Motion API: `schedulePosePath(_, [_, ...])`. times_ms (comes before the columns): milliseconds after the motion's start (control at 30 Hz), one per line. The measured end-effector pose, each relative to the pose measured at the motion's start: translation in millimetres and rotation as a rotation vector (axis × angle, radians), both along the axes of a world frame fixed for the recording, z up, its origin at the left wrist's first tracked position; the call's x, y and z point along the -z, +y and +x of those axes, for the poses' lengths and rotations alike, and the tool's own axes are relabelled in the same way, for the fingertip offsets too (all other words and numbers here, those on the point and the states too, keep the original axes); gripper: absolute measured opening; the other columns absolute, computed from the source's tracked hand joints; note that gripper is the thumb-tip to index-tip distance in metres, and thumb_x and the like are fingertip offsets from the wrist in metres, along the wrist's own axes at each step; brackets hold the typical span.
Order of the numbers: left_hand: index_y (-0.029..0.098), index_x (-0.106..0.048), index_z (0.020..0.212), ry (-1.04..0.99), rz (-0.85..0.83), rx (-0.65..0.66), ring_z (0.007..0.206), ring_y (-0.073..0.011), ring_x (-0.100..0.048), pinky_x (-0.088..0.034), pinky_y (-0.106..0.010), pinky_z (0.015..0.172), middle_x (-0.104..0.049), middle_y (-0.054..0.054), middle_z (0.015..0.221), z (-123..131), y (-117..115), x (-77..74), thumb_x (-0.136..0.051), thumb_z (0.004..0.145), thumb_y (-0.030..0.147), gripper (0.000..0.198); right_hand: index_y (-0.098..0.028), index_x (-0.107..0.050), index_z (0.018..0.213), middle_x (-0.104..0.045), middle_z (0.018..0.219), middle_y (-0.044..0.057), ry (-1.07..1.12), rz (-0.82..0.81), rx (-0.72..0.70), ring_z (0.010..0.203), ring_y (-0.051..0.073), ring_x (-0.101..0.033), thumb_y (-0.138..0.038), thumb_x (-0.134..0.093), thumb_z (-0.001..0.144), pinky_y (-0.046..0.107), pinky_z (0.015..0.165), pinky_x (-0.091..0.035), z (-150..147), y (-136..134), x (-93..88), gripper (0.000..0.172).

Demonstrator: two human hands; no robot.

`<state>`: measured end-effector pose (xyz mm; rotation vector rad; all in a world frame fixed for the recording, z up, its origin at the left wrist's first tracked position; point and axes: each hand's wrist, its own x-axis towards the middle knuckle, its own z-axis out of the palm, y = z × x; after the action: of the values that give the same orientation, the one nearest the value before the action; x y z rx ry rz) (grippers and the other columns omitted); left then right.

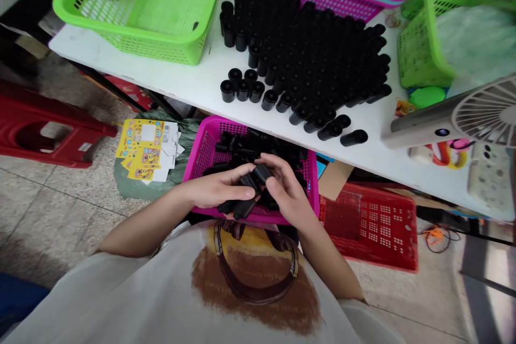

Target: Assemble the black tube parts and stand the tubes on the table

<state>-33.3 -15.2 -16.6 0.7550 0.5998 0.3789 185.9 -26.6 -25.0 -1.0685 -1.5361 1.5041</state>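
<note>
Right hand (287,191): thumb and fingertips closed on one black cylinder (262,173), gap only as wide as the piece. Its long axis runs slantwise, roughly 10 to 4 o'clock; can't tell which end is which. It sits at the right fingertips, at about 10 o'clock from that palm and 2 o'clock from the left hand, just above the other pieces.

Left hand (217,188): half curled, cupping a few loose cylinders (244,208), thumb laid over them, exact count hidden. One held piece slants about 11 to 5 o'clock; the lowest points roughly 2 to 8.

Both hands close together over magenta basket (203,148), near its 6 o'clock rim. Dark pieces (234,142) inside are jumbled, axes mixed.

Worktop (177,78) at 12 o'clock of hands carries a block of black cylinders (306,59), mostly upright. Green basket (165,16) at 11 o'clock, fan (427,118) at 2. Yellow cards (147,153) at 9 to 10, red crate (379,226) at 3 to 4
</note>
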Motion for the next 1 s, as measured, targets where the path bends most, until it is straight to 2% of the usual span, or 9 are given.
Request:
schedulePosePath(133, [0.025, -0.048, 0.133, -0.09, -0.031, -0.017, 0.058, -0.0087, -0.062, -0.041, -0.015, 0.045, -0.064, 0.001, 0.092, 2, 0, 4.0, -0.082, 0.087, 0.056, 0.065, -0.031, -0.063, 0.126, -0.069, 0.127, 0.006, 0.117, -0.067, -0.019, 0.112, 0.021, -0.069, -0.058, -0.069, 0.097, 0.037, 0.096, -0.061, 4, 4, -0.7, 0.04])
schedulePosePath(233, [0.026, -0.043, 0.143, -0.093, -0.002, 0.007, 0.065, -0.0104, -0.063, -0.044, -0.017, 0.052, -0.066, -0.001, 0.093, 1, 0, 3.8, -0.083, 0.087, 0.056, 0.075, -0.031, -0.065, 0.117, -0.067, 0.126, 0.005, 0.214, -0.096, 0.023, 0.107, 0.02, -0.068, -0.052, -0.077, 0.093, 0.037, 0.092, -0.061, 4, 4, 4.1, 0.034])
schedulePosePath(367, [0.027, -0.025, 0.158, -0.098, 0.063, 0.059, 0.074, -0.0153, -0.068, -0.049, -0.022, 0.059, -0.068, -0.003, 0.096, 0, -2, -2.0, -0.081, 0.088, 0.056, 0.094, -0.03, -0.065, 0.114, -0.063, 0.131, 0.006, 0.213, -0.102, 0.079, 0.112, 0.02, -0.066, -0.049, -0.08, 0.091, 0.036, 0.093, -0.059, 2, 3, 7.5, 0.033])
schedulePosePath(467, [0.028, -0.008, 0.164, -0.127, 0.113, 0.131, 0.074, -0.0171, -0.069, -0.054, -0.027, 0.064, -0.069, -0.003, 0.096, 2, -4, -6.8, -0.08, 0.09, 0.054, 0.107, -0.031, -0.063, 0.112, -0.065, 0.132, 0.005, 0.305, -0.173, 0.03, 0.108, 0.018, -0.066, -0.051, -0.081, 0.09, 0.033, 0.09, -0.058, 2, 1, 7.3, 0.035])
schedulePosePath(600, [0.026, 0.004, 0.167, -0.19, 0.199, 0.204, 0.077, -0.0185, -0.069, -0.056, -0.029, 0.069, -0.068, -0.002, 0.093, 6, -7, -7.5, -0.079, 0.09, 0.052, 0.116, -0.033, -0.054, 0.111, -0.066, 0.094, -0.003, 0.498, -0.388, -0.048, 0.074, 0.013, -0.062, -0.058, -0.084, 0.085, 0.024, 0.064, -0.053, -2, -4, 5.0, 0.047])
schedulePosePath(733, [0.025, 0.012, 0.168, -0.176, 0.22, 0.204, 0.076, -0.019, -0.068, -0.056, -0.03, 0.069, -0.068, -0.002, 0.092, 6, -9, -3.2, -0.077, 0.091, 0.053, 0.121, -0.032, -0.047, 0.107, -0.057, 0.065, -0.009, 0.58, -0.442, -0.013, 0.059, 0.013, -0.053, -0.062, -0.08, 0.086, 0.021, 0.054, -0.046, -9, -7, 4.1, 0.049])
schedulePosePath(867, [0.029, 0.031, 0.163, -0.089, 0.234, 0.169, 0.076, -0.0164, -0.065, -0.056, -0.031, 0.072, -0.066, -0.001, 0.093, 2, -10, -6.6, -0.073, 0.095, 0.046, 0.126, -0.034, -0.044, 0.104, -0.056, 0.068, -0.011, 0.565, -0.397, 0.111, 0.051, 0.011, -0.048, -0.061, -0.076, 0.09, 0.018, 0.043, -0.036, -7, -3, 4.9, 0.043])
schedulePosePath(933, [0.032, 0.036, 0.161, -0.021, 0.283, 0.172, 0.072, -0.014, -0.064, -0.054, -0.028, 0.069, -0.065, 0.0, 0.096, -1, -10, -12.1, -0.07, 0.096, 0.037, 0.124, -0.032, -0.048, 0.101, -0.058, 0.075, -0.008, 0.429, -0.261, 0.162, 0.054, 0.011, -0.051, -0.061, -0.075, 0.091, 0.021, 0.045, -0.04, -1, 0, 3.1, 0.04])
schedulePosePath(1000, [0.031, 0.033, 0.162, 0.09, 0.386, 0.194, 0.067, -0.0121, -0.063, -0.051, -0.024, 0.064, -0.065, 0.001, 0.093, -2, -9, -18.5, -0.069, 0.094, 0.029, 0.123, -0.028, -0.058, 0.094, -0.062, 0.08, -0.003, 0.211, -0.055, 0.103, 0.065, 0.013, -0.058, -0.062, -0.068, 0.097, 0.027, 0.058, -0.051, 5, 2, -0.9, 0.035])
